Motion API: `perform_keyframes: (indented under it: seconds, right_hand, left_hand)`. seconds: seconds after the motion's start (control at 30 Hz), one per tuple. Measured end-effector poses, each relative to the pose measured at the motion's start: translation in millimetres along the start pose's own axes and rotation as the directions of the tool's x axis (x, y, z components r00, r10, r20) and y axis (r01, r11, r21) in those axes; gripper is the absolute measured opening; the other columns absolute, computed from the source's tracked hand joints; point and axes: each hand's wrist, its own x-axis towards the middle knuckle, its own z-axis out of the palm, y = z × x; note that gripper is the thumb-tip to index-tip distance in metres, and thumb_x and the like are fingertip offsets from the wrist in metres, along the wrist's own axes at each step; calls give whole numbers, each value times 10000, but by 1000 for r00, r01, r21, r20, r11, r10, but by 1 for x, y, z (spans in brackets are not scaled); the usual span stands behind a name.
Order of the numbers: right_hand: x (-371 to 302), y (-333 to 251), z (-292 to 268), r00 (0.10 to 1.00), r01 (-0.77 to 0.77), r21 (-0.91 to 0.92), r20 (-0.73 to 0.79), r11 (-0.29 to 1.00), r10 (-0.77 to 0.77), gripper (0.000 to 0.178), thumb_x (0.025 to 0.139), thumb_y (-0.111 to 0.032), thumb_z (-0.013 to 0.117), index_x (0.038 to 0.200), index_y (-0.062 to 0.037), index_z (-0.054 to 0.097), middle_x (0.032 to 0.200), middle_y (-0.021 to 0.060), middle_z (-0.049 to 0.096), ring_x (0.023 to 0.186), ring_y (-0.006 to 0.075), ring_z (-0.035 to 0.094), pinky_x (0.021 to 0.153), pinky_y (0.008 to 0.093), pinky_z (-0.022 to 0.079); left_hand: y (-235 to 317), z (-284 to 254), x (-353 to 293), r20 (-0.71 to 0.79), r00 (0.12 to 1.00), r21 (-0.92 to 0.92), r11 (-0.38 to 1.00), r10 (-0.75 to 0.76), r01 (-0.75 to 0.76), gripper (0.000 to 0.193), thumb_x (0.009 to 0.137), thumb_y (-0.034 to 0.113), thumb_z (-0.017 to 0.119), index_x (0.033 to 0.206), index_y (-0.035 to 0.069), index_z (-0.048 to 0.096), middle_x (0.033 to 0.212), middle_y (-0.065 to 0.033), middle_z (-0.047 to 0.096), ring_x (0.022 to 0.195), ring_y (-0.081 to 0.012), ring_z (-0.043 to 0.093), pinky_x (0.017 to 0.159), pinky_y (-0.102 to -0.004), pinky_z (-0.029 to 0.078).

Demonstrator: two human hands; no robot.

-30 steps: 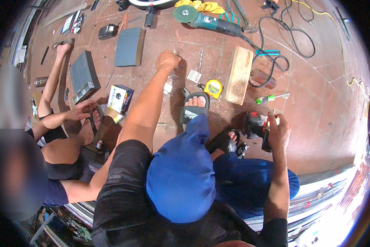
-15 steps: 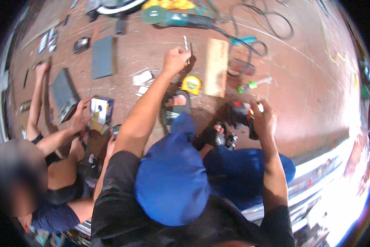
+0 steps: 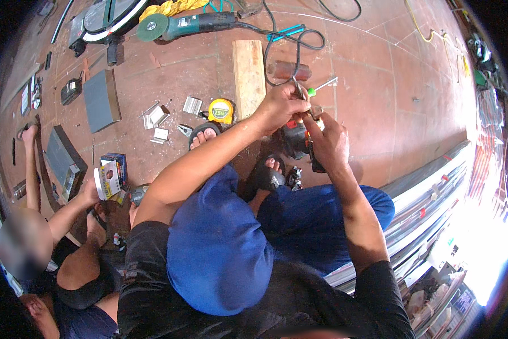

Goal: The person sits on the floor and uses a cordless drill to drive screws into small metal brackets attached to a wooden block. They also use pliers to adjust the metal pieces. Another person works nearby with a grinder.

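Gripping a black-and-orange power tool, right hand clenched, presumably for steadiness.
Left hand sits close by, likely for finer fingerwork; its grasp I cannot tell.

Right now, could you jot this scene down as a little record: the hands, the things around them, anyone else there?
Left hand: fingers bunched close to the right hand; what they hold, if anything, is too small to tell
Right hand: closed around a dark handheld tool
Near the hands: wooden block, yellow tape measure, green-handled screwdriver
Further off: angle grinder with a green disc
Surface: reddish-brown floor
Other person: at the left, one hand at a small box
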Motion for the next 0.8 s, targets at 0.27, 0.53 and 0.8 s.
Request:
perform_keyframes:
  seconds: [0.27,0.53,0.8]
  right_hand:
    - [0,0,0,1000,-12,15,15,1000,12,434,945,-489,672,927,-55,692,788,243,699,825,465,702,714,571,530]
    - [2,2,0,999,-25,-61,39,998,28,437,941,-485,674,1028,-61,730,827,241,715,839,442,713,733,529,541]
    - [8,-6,0,996,-39,69,84,997,33,390,920,-395,709,1126,-65,725,933,226,745,901,391,740,789,495,553]
  left_hand:
    - [2,-7,13,61,996,131,989,-70,61,177,950,178,735,1044,55,649,946,-43,679,823,-152,682,693,-301,586]
    - [-1,9,14,-3,990,337,932,-140,133,96,919,125,738,954,46,694,859,-35,711,730,-105,649,572,-248,496]
    - [-8,2,21,197,940,770,550,278,-324,261,877,277,743,828,20,747,727,-75,691,604,-157,669,515,-314,505]
